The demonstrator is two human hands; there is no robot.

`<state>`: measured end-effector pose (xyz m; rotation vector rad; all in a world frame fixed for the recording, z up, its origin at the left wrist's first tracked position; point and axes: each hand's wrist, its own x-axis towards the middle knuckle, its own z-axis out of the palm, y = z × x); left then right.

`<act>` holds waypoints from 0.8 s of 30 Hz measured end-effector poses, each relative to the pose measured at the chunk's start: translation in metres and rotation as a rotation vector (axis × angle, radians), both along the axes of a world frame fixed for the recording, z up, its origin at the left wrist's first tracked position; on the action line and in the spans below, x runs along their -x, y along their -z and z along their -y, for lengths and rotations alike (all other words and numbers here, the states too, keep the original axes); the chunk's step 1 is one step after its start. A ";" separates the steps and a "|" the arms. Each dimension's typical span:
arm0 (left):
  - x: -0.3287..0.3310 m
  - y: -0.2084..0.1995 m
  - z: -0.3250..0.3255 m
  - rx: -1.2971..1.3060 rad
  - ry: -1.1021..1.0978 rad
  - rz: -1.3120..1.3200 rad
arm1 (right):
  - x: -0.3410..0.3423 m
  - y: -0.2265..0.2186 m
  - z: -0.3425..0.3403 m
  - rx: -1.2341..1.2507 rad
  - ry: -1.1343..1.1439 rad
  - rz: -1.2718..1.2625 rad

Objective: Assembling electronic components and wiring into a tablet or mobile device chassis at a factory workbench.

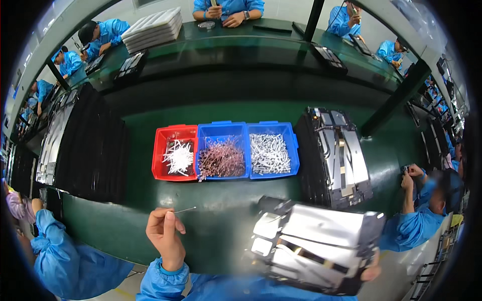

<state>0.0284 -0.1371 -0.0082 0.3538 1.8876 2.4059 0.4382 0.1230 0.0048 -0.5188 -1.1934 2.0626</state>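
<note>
The table (221,198) is dark green. Toward nine o'clock, a red plastic bin (175,131) of white strips (179,157); nearer centre, a blue bin (222,129) of mottled pinkish-brown pieces (221,158); toward three, a second blue bin (294,163) of speckled white-and-grey pieces (270,154). At five, a silver-and-black electronics panel (326,227); at seven, a pale strand (186,209) and bright blue sleeve (160,286).

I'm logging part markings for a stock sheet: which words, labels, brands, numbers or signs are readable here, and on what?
No text can be read.
Flat unit in the right hand: blurred, nothing legible.
Stack of units on the right: any marks too small to read.
Red bin, middle blue bin and right blue bin: no lettering visible.
</note>
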 end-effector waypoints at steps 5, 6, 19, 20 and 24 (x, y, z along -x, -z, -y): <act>-0.018 -0.001 -0.013 -0.027 0.120 0.057 | 0.074 -0.005 0.107 0.138 0.168 0.087; -0.021 0.000 -0.011 -0.005 0.117 0.082 | 0.069 0.023 0.127 0.171 0.091 0.138; -0.075 0.014 -0.021 0.269 0.371 -0.015 | 0.145 -0.020 0.052 -0.742 -0.477 0.355; -0.079 0.021 -0.026 0.182 0.383 0.032 | 0.159 -0.020 0.037 -1.028 -0.305 0.518; -0.089 0.019 -0.035 0.267 0.346 -0.121 | 0.197 0.008 0.030 -1.077 -0.163 0.759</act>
